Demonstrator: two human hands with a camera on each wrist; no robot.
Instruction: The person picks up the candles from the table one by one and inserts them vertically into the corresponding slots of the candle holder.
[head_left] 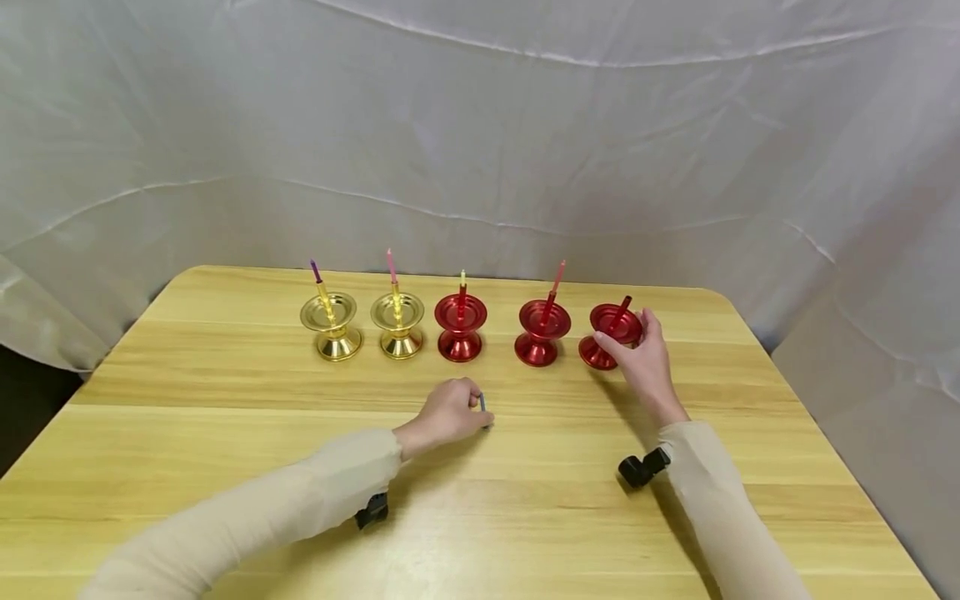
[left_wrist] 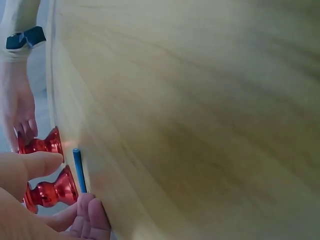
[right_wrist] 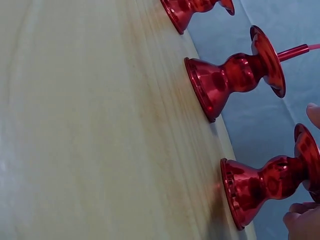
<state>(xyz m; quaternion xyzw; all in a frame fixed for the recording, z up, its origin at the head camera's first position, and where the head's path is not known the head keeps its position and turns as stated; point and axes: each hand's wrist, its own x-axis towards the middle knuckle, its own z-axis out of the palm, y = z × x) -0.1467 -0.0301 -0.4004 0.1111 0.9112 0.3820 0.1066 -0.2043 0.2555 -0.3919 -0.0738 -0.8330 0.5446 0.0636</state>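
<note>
A person sits at a pale wooden bench point(head_left: 225, 467) with five candle holders lined up along its far side. I take the middle red holder point(head_left: 461, 326), with its thin yellow candle, as the marker for everything else.

The left hand point(head_left: 448, 414) rests on the bench just in front of that middle red holder, on the near side. Its fingers are curled around a small blue candle point(head_left: 482, 403), which is pinched upright with its lower end at the wood; the left wrist view shows the blue stick point(left_wrist: 79, 170) between thumb and fingertips.

The right hand point(head_left: 643, 358) is two holders to the right of the middle one. It grips the end red holder point(head_left: 609, 333) by the rim of its dish, fingers curled over the edge, and a red candle point(head_left: 621, 312) leans tilted in that dish. In the right wrist view this holder's base point(right_wrist: 250, 192) stands flat on the bench.

Between the gripped holder and the middle one stands another red holder point(head_left: 542, 331) with a pink candle, slightly tilted. To the left of the middle holder are two gold holders: the nearer point(head_left: 397, 323) carries a pink candle, the farther point(head_left: 331, 324) a purple one.

Behind the row hangs a wrinkled white cloth point(head_left: 525, 125).
</note>
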